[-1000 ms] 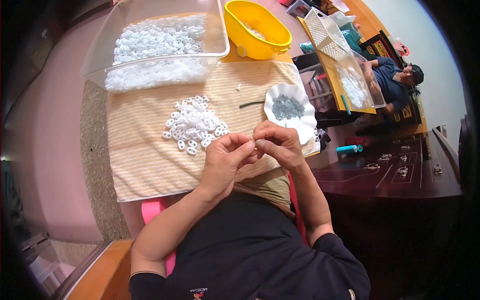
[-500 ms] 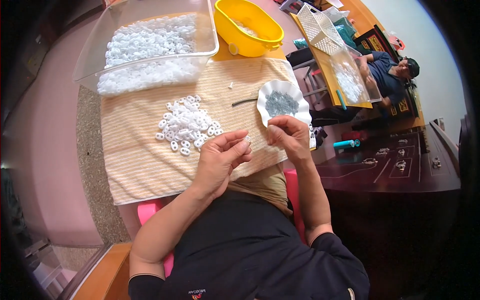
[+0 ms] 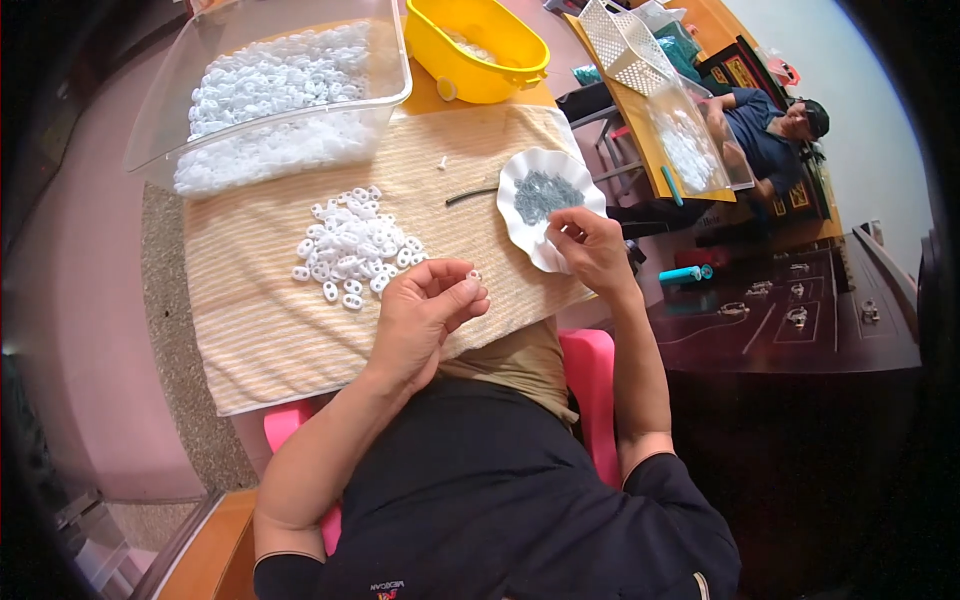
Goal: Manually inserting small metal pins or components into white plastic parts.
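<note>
Head view: the left hand [image 3: 420, 315] pinches a small white piece [image 3: 475, 275]; the right hand [image 3: 597, 252] bunches its fingers over a fluted white dish [image 3: 512, 190] of grey bits [image 3: 545, 192], any hold unclear. Two-holed white pieces [image 3: 350, 240] lie heaped on striped cloth [image 3: 265, 345], a clear bin [image 3: 393, 100] and yellow tub [image 3: 475, 78] beyond.

1 head-worn fisheye view looks down closely on hands [image 3: 425, 312] and striped cloth [image 3: 265, 350].
</note>
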Demonstrator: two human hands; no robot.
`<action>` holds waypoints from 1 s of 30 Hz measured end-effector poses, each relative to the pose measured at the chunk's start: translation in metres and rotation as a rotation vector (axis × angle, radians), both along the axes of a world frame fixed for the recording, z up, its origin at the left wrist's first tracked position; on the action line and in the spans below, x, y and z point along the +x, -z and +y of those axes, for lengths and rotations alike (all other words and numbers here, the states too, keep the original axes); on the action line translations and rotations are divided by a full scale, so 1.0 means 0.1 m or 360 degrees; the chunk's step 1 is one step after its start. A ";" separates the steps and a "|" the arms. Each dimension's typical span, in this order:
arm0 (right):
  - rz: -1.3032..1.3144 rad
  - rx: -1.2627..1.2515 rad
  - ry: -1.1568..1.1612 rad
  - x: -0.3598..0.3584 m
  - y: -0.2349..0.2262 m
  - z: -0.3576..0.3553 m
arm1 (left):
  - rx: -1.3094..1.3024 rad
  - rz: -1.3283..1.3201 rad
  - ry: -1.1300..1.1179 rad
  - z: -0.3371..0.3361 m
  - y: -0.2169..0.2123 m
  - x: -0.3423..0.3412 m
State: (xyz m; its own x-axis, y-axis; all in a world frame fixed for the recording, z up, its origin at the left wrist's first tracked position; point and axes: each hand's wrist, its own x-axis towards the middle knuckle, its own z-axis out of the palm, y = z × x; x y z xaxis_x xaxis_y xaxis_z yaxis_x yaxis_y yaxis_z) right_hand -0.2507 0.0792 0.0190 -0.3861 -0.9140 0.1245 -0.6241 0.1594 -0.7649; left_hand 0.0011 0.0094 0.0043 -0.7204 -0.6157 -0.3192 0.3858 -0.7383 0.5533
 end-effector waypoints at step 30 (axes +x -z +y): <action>0.0859 0.0521 -0.0214 0.04 -0.21 -0.20 | 0.0023 -0.0016 -0.0004 -0.01 0.03 -0.01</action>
